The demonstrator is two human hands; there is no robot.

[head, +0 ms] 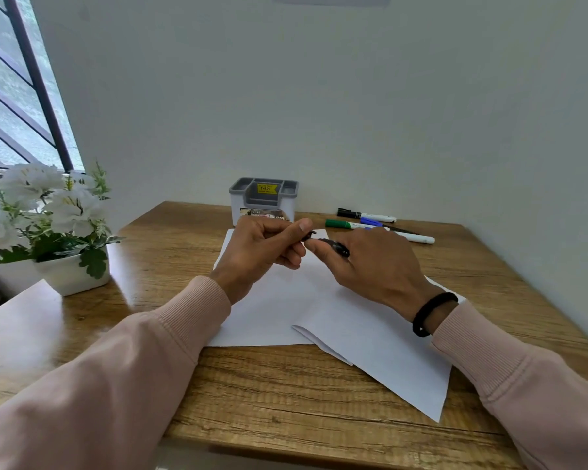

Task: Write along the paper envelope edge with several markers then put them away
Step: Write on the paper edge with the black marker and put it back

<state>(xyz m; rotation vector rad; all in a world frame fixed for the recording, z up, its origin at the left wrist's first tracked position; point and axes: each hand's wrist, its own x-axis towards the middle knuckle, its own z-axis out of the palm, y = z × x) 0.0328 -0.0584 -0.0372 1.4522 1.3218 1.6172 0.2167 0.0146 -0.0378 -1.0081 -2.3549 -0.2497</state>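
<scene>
Both hands hover above a white paper envelope (pixel 381 347) lying on the wooden desk. My right hand (pixel 370 266) grips a dark marker (pixel 335 247) by its barrel. My left hand (pixel 269 245) pinches the marker's dark cap (pixel 309 236) at its tip; whether the cap is on or just off I cannot tell. A white sheet (pixel 262 313) lies under the envelope. Behind my right hand lie three markers: black-capped (pixel 365 214), blue-capped (pixel 374 222) and green-capped (pixel 353 225). A grey and white organizer (pixel 263 198) stands at the back.
A white pot of white flowers (pixel 58 232) stands at the desk's left side. A wall closes the back and right. A barred window (pixel 17 96) is at the far left. The desk's front edge (pixel 319 449) runs below my forearms.
</scene>
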